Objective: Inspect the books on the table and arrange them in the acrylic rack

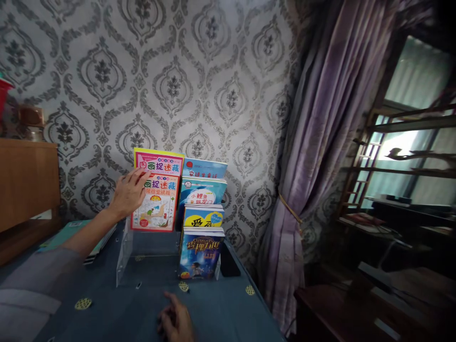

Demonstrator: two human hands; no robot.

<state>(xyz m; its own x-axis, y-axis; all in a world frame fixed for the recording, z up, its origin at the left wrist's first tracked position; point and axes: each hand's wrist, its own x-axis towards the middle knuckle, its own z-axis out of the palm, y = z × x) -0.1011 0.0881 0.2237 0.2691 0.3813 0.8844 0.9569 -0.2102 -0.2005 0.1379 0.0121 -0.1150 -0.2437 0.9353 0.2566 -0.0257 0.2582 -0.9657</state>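
Note:
A clear tiered rack [153, 273] stands on the blue patterned tablecloth [117, 318]. In its left column, a red-bordered picture book [155, 206] is in front of a pink and yellow one [162, 164]. My left hand [130, 190] is at the left upper edge of the red-bordered book, fingers closed on it. Down the right column stand several books, with a dark blue one [200, 254] lowest and a pale blue one [206, 168] at the top. Near the bottom edge, my right hand [176, 320] is above the cloth, its index finger stretched out, holding nothing visible.
Green books [73, 232] lie left of the rack, partly behind my left arm. A wooden cabinet [28, 185] stands at the far left. Behind the table is a patterned wall, with a purple curtain [306, 156] and dark shelves [402, 168] to the right.

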